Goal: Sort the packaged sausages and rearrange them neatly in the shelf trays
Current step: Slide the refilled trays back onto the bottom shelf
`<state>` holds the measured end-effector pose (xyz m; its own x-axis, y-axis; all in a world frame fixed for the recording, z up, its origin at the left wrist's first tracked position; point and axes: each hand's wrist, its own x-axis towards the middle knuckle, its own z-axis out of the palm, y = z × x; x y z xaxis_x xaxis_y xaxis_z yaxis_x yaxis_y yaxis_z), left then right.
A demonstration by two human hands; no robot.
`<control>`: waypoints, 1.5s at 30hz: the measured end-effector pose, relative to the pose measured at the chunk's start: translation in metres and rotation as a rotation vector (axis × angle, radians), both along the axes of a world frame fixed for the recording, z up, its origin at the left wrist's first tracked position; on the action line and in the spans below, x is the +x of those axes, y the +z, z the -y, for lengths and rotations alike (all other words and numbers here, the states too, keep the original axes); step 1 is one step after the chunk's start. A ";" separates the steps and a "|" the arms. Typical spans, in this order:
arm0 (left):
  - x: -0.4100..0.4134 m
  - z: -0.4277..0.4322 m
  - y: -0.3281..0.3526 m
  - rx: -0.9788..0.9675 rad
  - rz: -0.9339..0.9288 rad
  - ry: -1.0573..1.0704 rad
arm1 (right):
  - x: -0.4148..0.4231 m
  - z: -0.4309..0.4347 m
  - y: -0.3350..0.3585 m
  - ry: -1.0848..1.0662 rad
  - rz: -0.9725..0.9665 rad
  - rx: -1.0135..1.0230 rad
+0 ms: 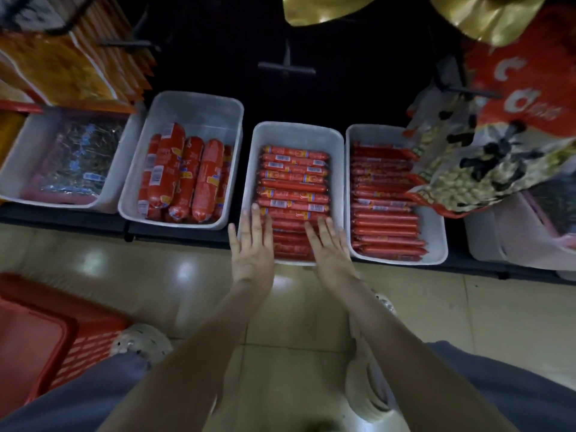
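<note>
Sausages [293, 182] in thin red wrappers are lying crosswise in the middle tray [299, 129]; left hand [252, 244] and right hand [330, 244] are lying flat over the near rows, each grip open, fingers straight, holding nothing; pressing evenly and squaring stray ends against the tray walls is probably suiting this levelling step best.

Thin red sausages [293, 182] lie crosswise in stacked rows in the middle white tray [296, 132] and its right neighbour [436, 241]; fat sausages [184, 173] lie lengthwise in its left neighbour [196, 104].
</note>
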<state>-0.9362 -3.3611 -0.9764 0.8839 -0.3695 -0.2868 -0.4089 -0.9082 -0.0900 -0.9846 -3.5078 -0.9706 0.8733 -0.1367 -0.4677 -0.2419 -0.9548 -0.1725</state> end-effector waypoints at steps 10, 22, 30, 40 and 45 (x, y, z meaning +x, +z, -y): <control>0.016 0.050 0.000 -0.122 -0.240 -0.456 | -0.025 0.063 -0.007 -0.225 -0.003 -0.062; 0.005 0.051 -0.022 -0.196 -0.163 -0.473 | -0.016 0.068 -0.019 -0.064 -0.038 -0.139; 0.010 0.051 -0.025 -0.233 -0.184 -0.511 | -0.004 0.064 -0.011 -0.122 -0.049 -0.070; 0.059 -0.072 -0.015 -0.384 0.122 -0.030 | 0.043 -0.058 0.011 0.040 0.215 0.173; 0.088 -0.099 -0.016 -0.424 0.113 -0.011 | 0.081 -0.097 -0.002 -0.052 0.112 0.173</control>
